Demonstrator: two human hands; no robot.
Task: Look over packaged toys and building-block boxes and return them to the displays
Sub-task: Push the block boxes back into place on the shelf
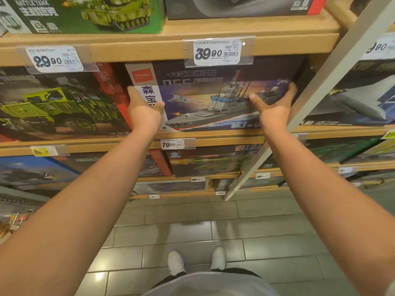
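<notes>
Left hand (143, 107) at nine o'clock and right hand (274, 105) at three grasp the warship box (205, 97), probably steadying it square on its shelf (213, 136)

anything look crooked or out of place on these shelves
Only the warship block box stands out: it sits tilted on its shelf, left end lower and nearer, gripped at both ends by the left hand and right hand. No visible damage; neighbouring boxes look squarely shelved.

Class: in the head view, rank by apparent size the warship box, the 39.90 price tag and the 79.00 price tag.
1. warship box
2. 39.90 price tag
3. 79.00 price tag
The 79.00 tag sits on a different shelf edge, so distance may exaggerate the difference.
</notes>
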